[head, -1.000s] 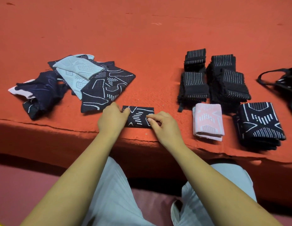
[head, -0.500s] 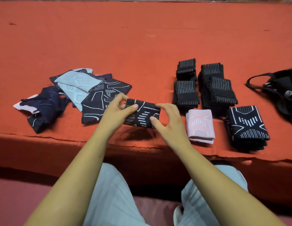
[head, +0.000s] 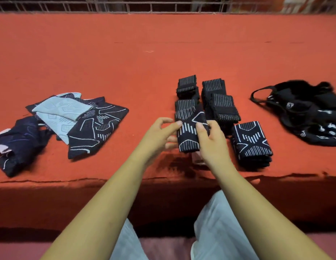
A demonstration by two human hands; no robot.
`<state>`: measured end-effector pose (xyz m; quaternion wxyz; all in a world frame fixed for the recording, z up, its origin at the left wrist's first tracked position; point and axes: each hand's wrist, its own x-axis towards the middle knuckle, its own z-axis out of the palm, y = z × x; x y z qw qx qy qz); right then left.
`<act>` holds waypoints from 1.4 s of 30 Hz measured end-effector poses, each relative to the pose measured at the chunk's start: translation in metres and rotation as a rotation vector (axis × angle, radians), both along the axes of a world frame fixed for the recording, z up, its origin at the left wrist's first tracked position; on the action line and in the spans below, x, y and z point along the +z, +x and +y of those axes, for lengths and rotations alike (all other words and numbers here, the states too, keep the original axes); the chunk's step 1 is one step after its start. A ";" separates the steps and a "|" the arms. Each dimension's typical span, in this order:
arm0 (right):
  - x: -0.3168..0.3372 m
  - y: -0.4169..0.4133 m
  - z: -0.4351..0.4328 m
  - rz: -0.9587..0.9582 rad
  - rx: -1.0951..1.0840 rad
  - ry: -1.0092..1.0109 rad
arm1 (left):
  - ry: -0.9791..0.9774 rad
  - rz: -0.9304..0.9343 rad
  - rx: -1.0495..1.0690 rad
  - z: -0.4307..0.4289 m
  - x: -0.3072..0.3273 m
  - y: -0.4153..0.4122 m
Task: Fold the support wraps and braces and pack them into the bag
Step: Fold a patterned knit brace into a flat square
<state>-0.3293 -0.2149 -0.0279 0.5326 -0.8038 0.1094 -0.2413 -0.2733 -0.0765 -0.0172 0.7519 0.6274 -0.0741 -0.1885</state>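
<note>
Folded brace (head: 187,136) has gone from sideways in front of the body to lengthwise & further right. It's now lifted over the pink folded piece (head: 198,158), of which only a sliver shows below it. Left hand (head: 159,134) pinches the brace's left edge, thumb on top, fingers under. Right hand (head: 213,143) grips the right edge w/ thumb on the patterned face, other fingers curled round behind. Just right: stack of black patterned braces (head: 251,141). Behind: four bundles of striped wraps (head: 224,109), close together. Bag (head: 304,111) lies slumped far right on the red table cover (head: 125,62), well apart from the hands; can't tell if it's open. Unfolded pile (head: 95,128) at left: black patterned, pale blue & navy pieces overlapping. Wire rail (head: 163,5) runs along the far edge.
</note>
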 end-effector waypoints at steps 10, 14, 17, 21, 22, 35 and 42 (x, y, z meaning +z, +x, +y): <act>-0.032 -0.004 -0.053 0.220 -0.200 -0.213 | 0.476 -0.365 -0.016 -0.055 -0.050 0.000; -0.042 -0.006 -0.048 0.221 -0.229 -0.341 | 0.581 -0.445 -0.004 -0.060 -0.057 -0.007; -0.044 -0.008 -0.042 0.226 -0.234 -0.454 | 0.642 -0.468 -0.004 -0.059 -0.059 -0.009; -0.028 -0.003 -0.044 0.146 -0.281 -0.570 | 0.655 -0.509 -0.029 -0.038 -0.059 0.001; -0.019 -0.001 -0.042 0.109 -0.283 -0.583 | 0.659 -0.514 -0.027 -0.028 -0.055 0.006; -0.031 0.074 0.102 0.376 0.247 -0.492 | 1.364 -0.471 0.402 0.207 -0.063 0.054; -0.044 0.089 0.148 0.361 0.437 -0.510 | 1.403 -0.736 0.319 0.241 -0.071 0.054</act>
